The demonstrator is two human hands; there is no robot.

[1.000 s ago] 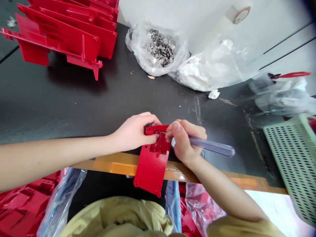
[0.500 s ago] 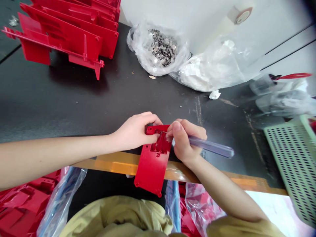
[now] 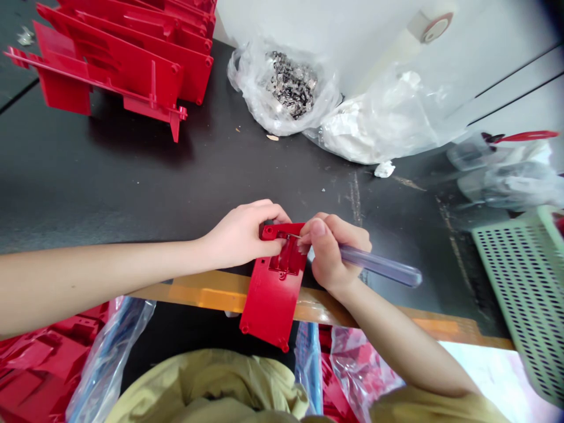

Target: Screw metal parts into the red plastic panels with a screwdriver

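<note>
A red plastic panel [image 3: 273, 302] juts over the table's front edge, with a recessed compartment near its far end. My left hand [image 3: 244, 235] grips that far end, its thumb pressed into the compartment and its fingers behind the panel. My right hand [image 3: 332, 249] is closed round a screwdriver-like tool with a clear purple handle [image 3: 383, 265]. The tool's thin metal shaft reaches left into the compartment, close to my left thumb. What its tip touches is too small to tell.
Red panels [image 3: 127, 64] stand stacked at the back left. A plastic bag of small metal pieces [image 3: 293, 85] and a bag of white pieces [image 3: 374, 129] lie by the wall. A green basket [image 3: 515, 282] is at right. Bagged red parts [image 3: 39, 364] sit below the table edge.
The tool's handle end has dipped slightly down and to the right as my right hand shifted a little. My left hand and the red panel stay almost in place.
</note>
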